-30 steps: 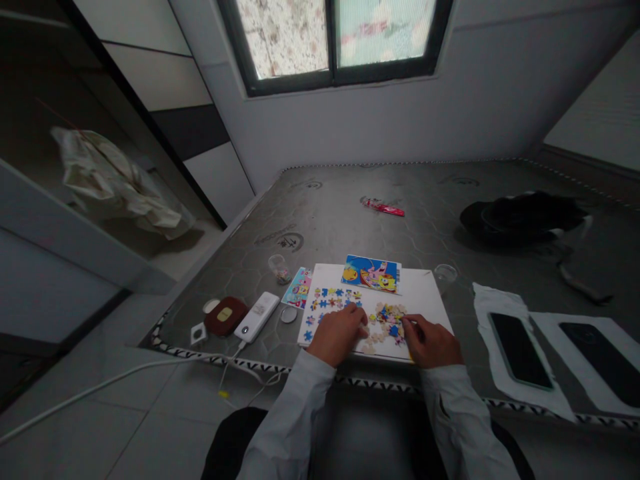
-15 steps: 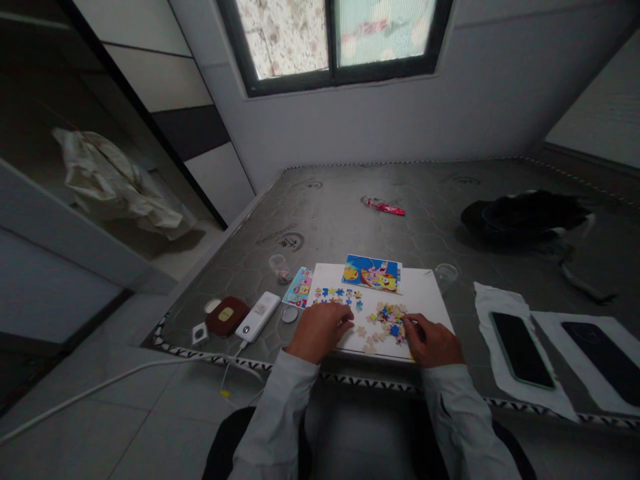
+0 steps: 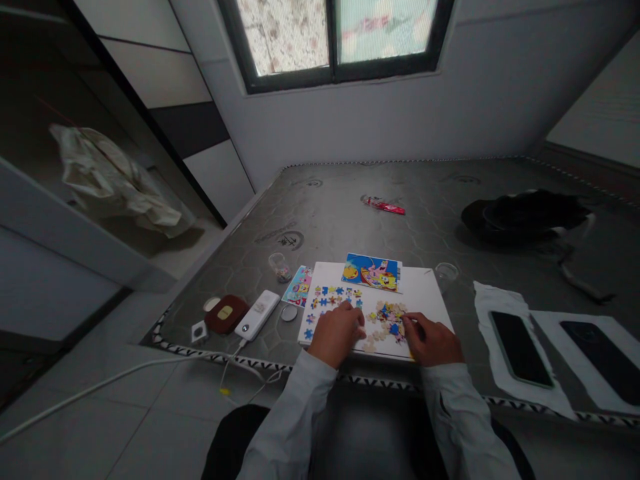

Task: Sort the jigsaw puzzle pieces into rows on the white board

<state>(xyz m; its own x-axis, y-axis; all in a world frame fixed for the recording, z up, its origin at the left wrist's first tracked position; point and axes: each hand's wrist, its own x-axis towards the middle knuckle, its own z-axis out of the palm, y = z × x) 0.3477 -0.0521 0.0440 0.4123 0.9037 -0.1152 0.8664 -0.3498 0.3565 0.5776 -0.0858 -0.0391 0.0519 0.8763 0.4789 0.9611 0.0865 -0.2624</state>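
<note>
Far left, off the mattress (image 3: 340,227), a crumpled cloth (image 3: 115,180) lies on a dark shelf. A white cable (image 3: 100,387) runs across the floor tiles toward the mattress's near left corner. At that corner a small white square (image 3: 199,331), a maroon case (image 3: 225,315) and a white power bank (image 3: 257,315) sit side by side along the near edge. Just beyond them stand a small clear cup (image 3: 280,267) and a cartoon card (image 3: 299,287), with a round disc (image 3: 289,313) just beside the card.

The white board (image 3: 425,293) lies at the middle of the near edge. Blue puzzle pieces (image 3: 333,297) are spread in rows on its left part, and a cartoon picture (image 3: 371,272) rests at its far edge. The left hand (image 3: 336,333) rests on the board's near left part, fingers curled down by the blue pieces; whether it pinches one cannot be told. A red wrapper (image 3: 384,207) lies well beyond the board, toward the far edge.

The 2 hands are apart, with a loose pile of pieces (image 3: 387,320) between them. The right hand (image 3: 431,340) lies on the board's near right part, fingertips touching the pile; no grip on a piece can be made out.

A clear lid (image 3: 446,272) sits at the board's far right corner. Farther right lies black clothing (image 3: 525,215), and 2 phones (image 3: 520,349) lie face up on white cloths (image 3: 485,300) along the near edge.
</note>
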